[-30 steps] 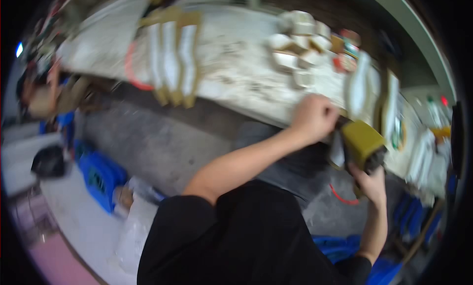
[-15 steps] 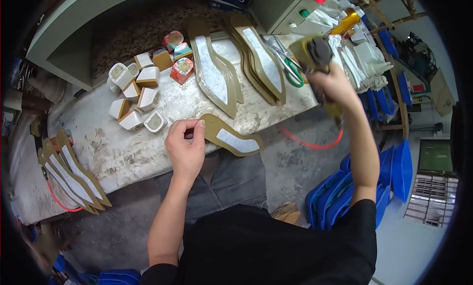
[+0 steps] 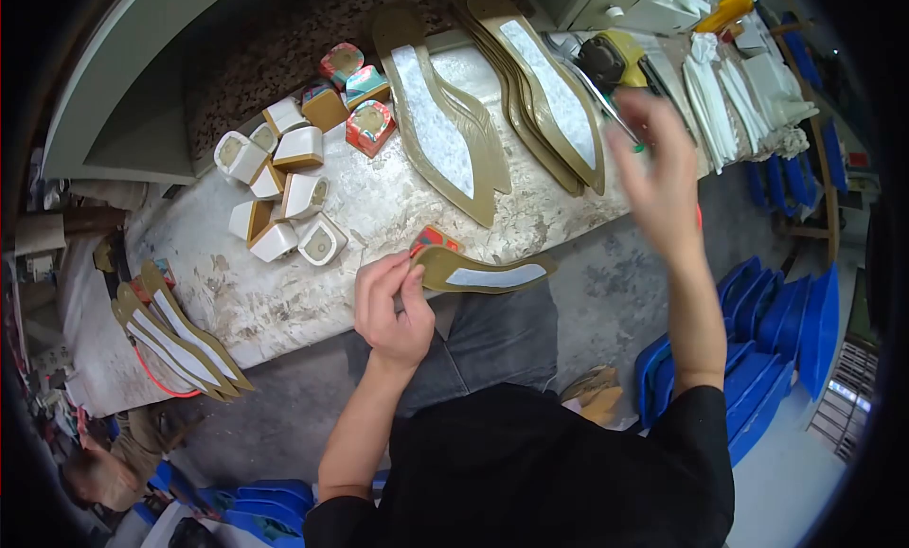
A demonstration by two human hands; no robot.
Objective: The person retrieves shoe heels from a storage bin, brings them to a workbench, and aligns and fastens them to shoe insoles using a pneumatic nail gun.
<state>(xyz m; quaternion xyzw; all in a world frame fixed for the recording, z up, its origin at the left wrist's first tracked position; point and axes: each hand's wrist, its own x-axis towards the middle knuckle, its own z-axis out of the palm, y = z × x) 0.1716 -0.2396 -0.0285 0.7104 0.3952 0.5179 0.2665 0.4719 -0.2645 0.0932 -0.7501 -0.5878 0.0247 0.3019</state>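
Note:
My left hand [image 3: 396,311] pinches the heel end of an olive insole [image 3: 497,277] with a white strip, at the table's front edge. Just behind that end, a red patterned heel block [image 3: 436,238] shows beside my fingers. My right hand [image 3: 655,160] is raised at the right with fingers apart and nothing in it. Beyond it the yellow-and-black power tool [image 3: 611,58] lies on the table, near scissors [image 3: 606,103]. Large insoles [image 3: 440,122] and a stack of insoles [image 3: 549,84] lie behind. White heel blocks [image 3: 301,147] are grouped at centre left.
More insoles [image 3: 180,335] overhang the table edge at the left. White strips [image 3: 724,103] lie at the right end of the worktable [image 3: 227,255]. Blue trays [image 3: 757,359] stand at the lower right. Another person [image 3: 109,477] is at the lower left.
The power tool has gone from my right hand to the tabletop, and that hand is now empty. The insole in my left hand has tilted, and a red heel block now shows behind it.

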